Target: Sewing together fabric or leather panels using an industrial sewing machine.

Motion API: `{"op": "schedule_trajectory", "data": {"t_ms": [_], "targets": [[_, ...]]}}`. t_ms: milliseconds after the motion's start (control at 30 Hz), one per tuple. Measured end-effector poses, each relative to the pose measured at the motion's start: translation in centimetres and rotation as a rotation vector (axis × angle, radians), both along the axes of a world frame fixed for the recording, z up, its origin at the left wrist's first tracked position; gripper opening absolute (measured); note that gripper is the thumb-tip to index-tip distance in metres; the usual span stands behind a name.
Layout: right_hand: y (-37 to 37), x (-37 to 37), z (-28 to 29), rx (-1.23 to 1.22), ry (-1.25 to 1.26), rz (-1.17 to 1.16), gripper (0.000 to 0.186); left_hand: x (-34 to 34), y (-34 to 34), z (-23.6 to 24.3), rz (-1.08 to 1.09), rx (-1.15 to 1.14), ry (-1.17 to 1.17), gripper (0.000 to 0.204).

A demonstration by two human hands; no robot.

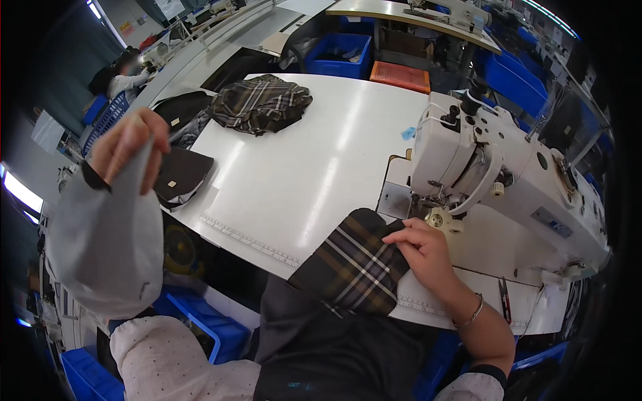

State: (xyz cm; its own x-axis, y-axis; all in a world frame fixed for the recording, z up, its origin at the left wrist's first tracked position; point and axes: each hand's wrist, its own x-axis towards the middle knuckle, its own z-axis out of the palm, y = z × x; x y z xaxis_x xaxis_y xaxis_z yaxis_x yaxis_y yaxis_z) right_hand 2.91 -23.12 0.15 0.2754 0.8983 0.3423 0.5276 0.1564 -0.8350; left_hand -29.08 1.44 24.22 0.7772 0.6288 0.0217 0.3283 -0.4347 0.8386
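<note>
Raised at the left, my left hand has its fingers curled closed on a thin grey cloth. The cloth hangs down in front of my forearm. My right hand pinches the upper right edge of a plaid fabric piece in dark, brown and white checks. This piece lies over the table's front edge, partly above my lap, just left of the sewing machine. The machine's needle area is close beyond my right fingers.
A crumpled plaid bundle lies at the back of the white table. Dark fabric pieces sit at its left edge. Small black-and-red snips lie right of my forearm. Blue bins stand beyond; a person sits far left.
</note>
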Motion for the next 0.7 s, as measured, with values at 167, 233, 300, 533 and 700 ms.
{"op": "schedule_trajectory", "data": {"t_ms": [167, 233, 300, 533, 700], "targets": [[-0.2, 0.6, -0.4, -0.199, 0.316, 0.052, 0.021, 8.6, -7.4, -11.7, -0.389, -0.484, 0.182, 0.031], [-0.2, 0.3, 0.2, -0.212, 0.359, 0.064, 0.02, 10.2, -9.3, -15.7, -0.454, -0.746, 0.144, 0.026], [-0.5, 0.3, 0.5, -0.297, 0.424, 0.076, 0.019, 11.3, -9.7, -18.5, -0.396, -0.699, 0.138, 0.026], [-1.1, -0.4, 2.7, -0.305, 0.275, 0.095, 0.024, 13.7, -8.6, -20.4, -0.254, 0.036, -0.013, 0.022], [-1.3, -1.4, 1.7, -0.132, -0.037, -0.053, 0.02, 13.8, -8.4, -20.7, -0.271, 0.205, -0.1, 0.029]]}}
